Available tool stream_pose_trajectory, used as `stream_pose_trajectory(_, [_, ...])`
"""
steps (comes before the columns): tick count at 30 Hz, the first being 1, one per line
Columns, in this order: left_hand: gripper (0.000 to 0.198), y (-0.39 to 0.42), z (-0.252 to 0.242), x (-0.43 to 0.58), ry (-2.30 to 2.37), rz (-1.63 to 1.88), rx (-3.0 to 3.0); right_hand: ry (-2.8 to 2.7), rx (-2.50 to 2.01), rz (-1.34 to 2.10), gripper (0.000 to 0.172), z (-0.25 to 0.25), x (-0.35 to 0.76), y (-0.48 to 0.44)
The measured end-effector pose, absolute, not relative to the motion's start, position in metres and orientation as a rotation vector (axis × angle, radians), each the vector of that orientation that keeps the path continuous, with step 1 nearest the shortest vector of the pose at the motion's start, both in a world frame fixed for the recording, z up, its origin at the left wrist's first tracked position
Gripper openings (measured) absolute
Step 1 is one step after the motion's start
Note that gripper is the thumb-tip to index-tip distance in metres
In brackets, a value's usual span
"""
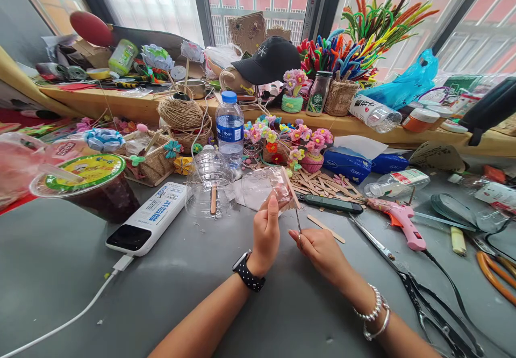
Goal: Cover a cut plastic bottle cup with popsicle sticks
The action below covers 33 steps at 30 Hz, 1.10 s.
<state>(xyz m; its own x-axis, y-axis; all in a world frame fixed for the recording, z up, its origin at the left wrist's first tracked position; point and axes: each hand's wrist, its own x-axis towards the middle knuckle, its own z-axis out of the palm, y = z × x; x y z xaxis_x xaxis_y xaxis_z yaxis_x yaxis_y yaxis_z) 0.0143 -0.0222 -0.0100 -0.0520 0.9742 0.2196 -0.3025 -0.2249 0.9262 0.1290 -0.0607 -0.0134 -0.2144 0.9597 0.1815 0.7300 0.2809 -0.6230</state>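
Observation:
My left hand [266, 234], with a dotted black watch band at its wrist, is closed around a clear plastic bottle piece [258, 183]. A wooden craft stick [290, 187] stands slanted at the right edge of that piece. Between thumb and fingers, my right hand [324, 253] pinches a thin dark metal tool [298, 221], whose tip points up at the lower end of the stick; its exact kind is not clear. Left of my hands stands another cut clear bottle piece [207, 186] with a craft stick [213, 199] on it.
Loose craft sticks [326, 183], a dark green utility knife [332, 203], a pink glue gun [397, 218] and large black scissors [419, 288] lie to the right. At left are a white power bank [161, 213] and a lidded cup [97, 191]. A water bottle [229, 132] stands behind.

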Motion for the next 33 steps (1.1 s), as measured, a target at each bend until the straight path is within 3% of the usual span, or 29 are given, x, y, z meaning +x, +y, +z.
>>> stream_pose_trajectory(16, [0.041, -0.022, -0.012, 0.014, 0.805, 1.529, 1.086, -2.113, -1.561, -0.529, 0.062, -0.017, 0.129, -0.063])
stream_pose_trajectory(25, [0.039, -0.024, -0.011, 0.014, 0.806, 1.528, 1.137, -2.127, -1.757, -0.242, 0.062, -0.014, 0.127, -0.065])
stream_pose_trajectory(33, [0.042, -0.025, -0.009, 0.013, 0.848, 1.504, 1.180, -2.177, -1.887, 0.021, 0.048, -0.009, 0.125, -0.067])
